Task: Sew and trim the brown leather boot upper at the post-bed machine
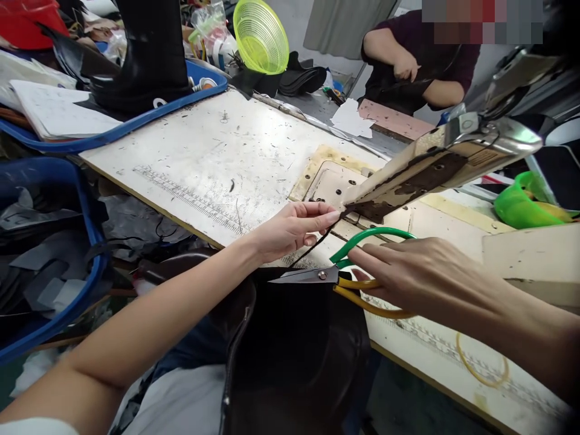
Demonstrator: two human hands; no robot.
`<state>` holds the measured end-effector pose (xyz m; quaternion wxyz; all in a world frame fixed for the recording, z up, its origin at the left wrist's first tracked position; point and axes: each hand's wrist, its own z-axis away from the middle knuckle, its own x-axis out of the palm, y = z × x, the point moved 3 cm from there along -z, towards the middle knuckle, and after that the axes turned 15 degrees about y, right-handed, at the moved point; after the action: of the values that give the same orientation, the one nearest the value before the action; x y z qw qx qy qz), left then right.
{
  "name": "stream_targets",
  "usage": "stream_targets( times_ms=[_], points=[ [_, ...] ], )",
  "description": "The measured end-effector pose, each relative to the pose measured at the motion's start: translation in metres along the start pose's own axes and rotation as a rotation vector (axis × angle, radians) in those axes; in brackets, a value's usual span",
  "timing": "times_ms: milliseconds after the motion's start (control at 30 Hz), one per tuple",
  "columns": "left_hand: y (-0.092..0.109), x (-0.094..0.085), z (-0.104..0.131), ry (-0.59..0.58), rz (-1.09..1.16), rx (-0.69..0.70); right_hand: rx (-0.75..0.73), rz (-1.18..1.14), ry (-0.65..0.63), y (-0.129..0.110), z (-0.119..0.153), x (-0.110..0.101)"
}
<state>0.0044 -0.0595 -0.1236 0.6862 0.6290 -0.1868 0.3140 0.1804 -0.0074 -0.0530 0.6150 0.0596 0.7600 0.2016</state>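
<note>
1. Left hand: fingertips pinched on a thin dark strip, just beside the sewing machine.
2. Right hand: closed around the handles of the scissors, blades pointing left, near the strip's lower end.
3. Dark leather piece: in the lap, mouth at the near edge of the tabletop.
4. Margins: the white surface stretches from the left hand toward the blue tray, well apart.
</note>
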Motion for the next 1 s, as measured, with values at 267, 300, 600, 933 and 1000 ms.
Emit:
stream_targets(
  times_ms=[267, 300, 600, 933, 1000],
  points=[
    [0.003, 0.003, 0.004, -0.054, 0.102, 0.065, -0.033, 0.142, 0.141, -0.010, -0.012, -0.003],
    [0.003, 0.004, 0.004, -0.053, 0.114, 0.063, -0.047, 0.163, 0.144, -0.012, -0.014, -0.004],
    [0.076, -0.008, 0.064, 0.167, -0.123, 0.285, 0.333, -0.316, -0.374, 0.005, -0.030, 0.001],
    [0.081, -0.074, 0.159, 0.706, -2.071, 0.612, 0.537, -0.820, -0.644, 0.025, -0.043, 0.015],
    [0.057, -0.067, 0.138, 0.433, -1.793, 0.525, 0.577, -0.846, -0.652, 0.022, -0.041, 0.015]
  ],
)
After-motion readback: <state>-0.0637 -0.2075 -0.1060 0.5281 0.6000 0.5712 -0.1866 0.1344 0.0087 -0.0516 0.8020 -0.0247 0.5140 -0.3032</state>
